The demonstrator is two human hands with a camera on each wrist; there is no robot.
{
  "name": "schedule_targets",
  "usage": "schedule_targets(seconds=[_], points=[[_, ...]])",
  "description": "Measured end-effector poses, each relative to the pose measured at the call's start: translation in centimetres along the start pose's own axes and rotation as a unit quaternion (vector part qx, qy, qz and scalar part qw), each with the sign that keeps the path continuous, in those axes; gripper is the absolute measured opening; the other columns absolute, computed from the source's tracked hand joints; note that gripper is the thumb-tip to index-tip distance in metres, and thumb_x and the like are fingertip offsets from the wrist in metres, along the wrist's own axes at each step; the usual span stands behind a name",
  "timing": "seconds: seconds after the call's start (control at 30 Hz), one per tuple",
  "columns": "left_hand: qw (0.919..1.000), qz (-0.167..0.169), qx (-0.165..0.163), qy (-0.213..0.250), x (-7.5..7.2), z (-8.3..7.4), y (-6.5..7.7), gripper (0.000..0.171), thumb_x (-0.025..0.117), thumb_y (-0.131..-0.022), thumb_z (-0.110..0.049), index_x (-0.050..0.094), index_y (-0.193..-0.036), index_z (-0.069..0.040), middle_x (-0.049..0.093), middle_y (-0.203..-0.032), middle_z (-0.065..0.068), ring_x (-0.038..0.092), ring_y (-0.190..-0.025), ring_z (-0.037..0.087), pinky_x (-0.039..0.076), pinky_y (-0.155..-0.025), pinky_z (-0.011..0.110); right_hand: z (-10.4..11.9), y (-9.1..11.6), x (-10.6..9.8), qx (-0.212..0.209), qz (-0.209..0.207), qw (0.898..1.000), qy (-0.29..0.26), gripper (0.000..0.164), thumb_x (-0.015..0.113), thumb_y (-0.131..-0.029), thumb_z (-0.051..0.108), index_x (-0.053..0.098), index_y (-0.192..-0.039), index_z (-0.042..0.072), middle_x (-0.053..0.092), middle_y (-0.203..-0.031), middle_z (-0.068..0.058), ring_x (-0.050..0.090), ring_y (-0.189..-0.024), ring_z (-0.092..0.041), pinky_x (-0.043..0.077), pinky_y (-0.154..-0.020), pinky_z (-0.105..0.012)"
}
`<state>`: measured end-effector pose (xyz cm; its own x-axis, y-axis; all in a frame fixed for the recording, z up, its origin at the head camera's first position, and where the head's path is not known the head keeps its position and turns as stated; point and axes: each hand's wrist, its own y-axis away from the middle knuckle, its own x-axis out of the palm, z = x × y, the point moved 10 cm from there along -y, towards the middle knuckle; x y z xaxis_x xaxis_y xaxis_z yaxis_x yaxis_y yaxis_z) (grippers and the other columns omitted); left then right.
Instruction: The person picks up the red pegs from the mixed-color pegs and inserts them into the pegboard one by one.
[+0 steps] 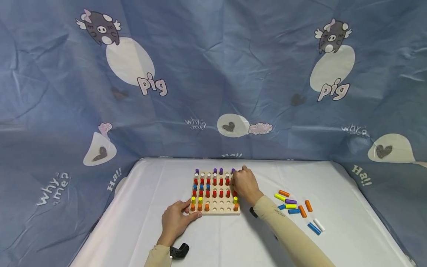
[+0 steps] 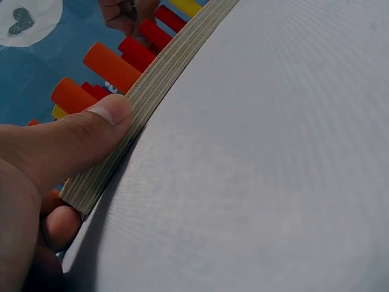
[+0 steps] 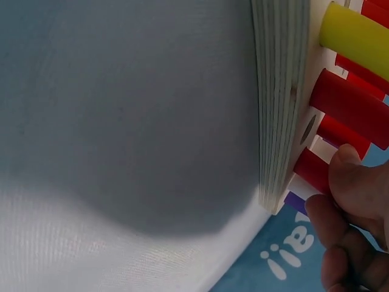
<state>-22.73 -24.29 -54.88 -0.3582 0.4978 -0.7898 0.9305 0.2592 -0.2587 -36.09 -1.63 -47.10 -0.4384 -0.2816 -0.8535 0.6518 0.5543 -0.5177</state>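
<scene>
A wooden pegboard (image 1: 217,213) lies on the white table, with purple, white, red, blue, yellow and orange pegs standing in rows of holes. My left hand (image 1: 175,222) grips its near left corner; the left wrist view has the thumb (image 2: 109,118) against the layered edge and curled fingers below. At the far right of the board, my right hand (image 1: 246,184) pinches a red peg (image 3: 313,170) between thumb and index finger. A white peg and a purple peg (image 3: 296,203) stand just beyond it, partly covered by the fingers. The right hand hides some far right holes in the head view.
Loose pegs lie scattered right of the board, among them an orange peg (image 1: 308,205), a purple peg (image 1: 291,201), a white peg (image 1: 319,224) and a blue peg (image 1: 314,228). Blue printed cloth (image 1: 200,92) hangs behind and beside the table (image 1: 213,244).
</scene>
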Motion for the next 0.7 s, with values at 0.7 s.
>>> schedule_targets(seconds=[0.7], points=[[0.9997,-0.018,0.015,0.001,-0.4,-0.6,0.3,0.073,0.096,-0.069,-0.054,0.079,-0.125,-0.009,0.053,-0.07,-0.012,0.036,-0.058,0.004,0.03,-0.056,0.025,-1.2,0.8,0.1,0.053,-0.014,0.993,-0.109,0.025,0.09,-0.086,0.016,0.07,-0.073,0.008,0.072,-0.07,-0.005,0.055,-0.068,-0.024,0.05,-0.07,-0.042]])
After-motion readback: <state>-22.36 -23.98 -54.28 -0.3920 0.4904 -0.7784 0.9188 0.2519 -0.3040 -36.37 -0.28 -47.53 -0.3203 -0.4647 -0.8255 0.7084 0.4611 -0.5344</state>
